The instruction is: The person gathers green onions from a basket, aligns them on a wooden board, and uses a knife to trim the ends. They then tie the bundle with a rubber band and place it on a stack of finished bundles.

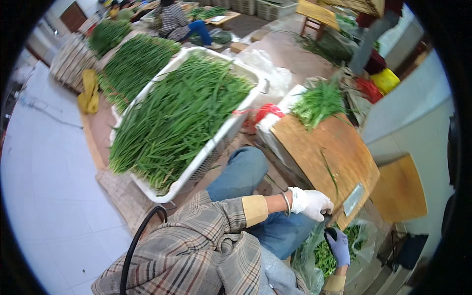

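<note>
My left hand (312,203), in a white glove, is at the near left edge of a wooden board (322,150). Its fingers are curled in, and I cannot make out anything between them. Lower right, my right hand (338,247) wears a pale purple glove with black on the finger side. It is closed above a clear plastic bag (366,236) of green leafy trimmings (324,258); whatever it holds is hidden. On the board lie a bunch of green stalks (319,104), a few loose blades (330,172) and a flat grey rectangular piece (353,199).
A large white basket (194,179) heaped with long green stalks (182,118) stands to the left, another heap (140,66) behind it. Red plastic string (269,112) lies beside the board. A wooden stool (400,191) is at right. People (174,22) sit or stand farther back.
</note>
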The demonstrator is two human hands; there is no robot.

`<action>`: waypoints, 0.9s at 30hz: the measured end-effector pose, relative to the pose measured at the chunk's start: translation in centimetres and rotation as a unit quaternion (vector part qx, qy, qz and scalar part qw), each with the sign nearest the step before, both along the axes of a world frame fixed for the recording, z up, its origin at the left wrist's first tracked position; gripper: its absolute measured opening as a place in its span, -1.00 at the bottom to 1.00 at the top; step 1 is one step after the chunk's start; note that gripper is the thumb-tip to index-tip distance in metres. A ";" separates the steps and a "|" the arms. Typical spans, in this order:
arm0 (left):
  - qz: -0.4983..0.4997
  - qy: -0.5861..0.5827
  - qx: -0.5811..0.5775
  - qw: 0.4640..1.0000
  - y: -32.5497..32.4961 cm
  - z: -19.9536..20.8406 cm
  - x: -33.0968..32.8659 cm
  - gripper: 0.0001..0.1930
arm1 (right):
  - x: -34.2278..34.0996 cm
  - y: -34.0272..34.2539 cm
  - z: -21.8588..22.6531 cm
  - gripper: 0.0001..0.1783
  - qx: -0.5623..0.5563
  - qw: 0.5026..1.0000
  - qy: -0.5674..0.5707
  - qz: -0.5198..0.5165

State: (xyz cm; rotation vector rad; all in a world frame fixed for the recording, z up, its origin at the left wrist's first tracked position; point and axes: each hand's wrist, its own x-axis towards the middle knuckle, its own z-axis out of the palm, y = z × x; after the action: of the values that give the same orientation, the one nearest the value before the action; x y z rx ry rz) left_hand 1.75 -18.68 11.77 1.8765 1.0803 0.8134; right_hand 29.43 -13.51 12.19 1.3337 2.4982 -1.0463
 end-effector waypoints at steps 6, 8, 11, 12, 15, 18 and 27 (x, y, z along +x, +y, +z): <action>0.227 -0.070 0.069 0.969 -4.3 4.9 -15.5 -0.59 | -15.6 0.7 -6.4 -0.65 0.045 0.977 0.083 0.191; 0.371 -0.042 0.071 0.925 -7.6 5.9 -21.5 -0.59 | -17.8 0.2 -9.6 -0.66 0.033 0.977 0.104 0.185; 0.537 -0.060 -0.007 0.842 -14.7 4.6 -30.1 -0.62 | -18.8 -2.1 -11.6 -0.70 -0.021 0.978 0.147 0.149; 0.586 -0.030 0.000 0.810 -18.2 3.9 -32.6 -0.64 | -18.1 -2.3 -12.8 -0.70 -0.015 0.982 0.128 0.137; 0.685 -0.059 0.046 0.725 -27.8 2.7 -37.8 -0.73 | -16.0 -3.6 -14.7 -0.72 0.024 0.989 0.078 0.124; 0.764 0.046 0.016 0.643 -38.1 1.5 -39.8 -0.66 | -16.5 -3.6 -15.4 -0.73 0.018 0.989 0.094 0.113; 0.629 0.404 -0.310 0.587 -49.9 -1.0 -36.5 0.38 | -17.0 -3.6 -15.9 -0.72 0.016 0.990 0.021 0.142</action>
State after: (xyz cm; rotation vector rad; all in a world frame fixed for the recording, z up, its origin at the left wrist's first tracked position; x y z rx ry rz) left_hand -34.80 -68.56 10.77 0.5123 2.9136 0.0291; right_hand 12.41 -17.10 -3.67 0.9327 2.6427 -0.9834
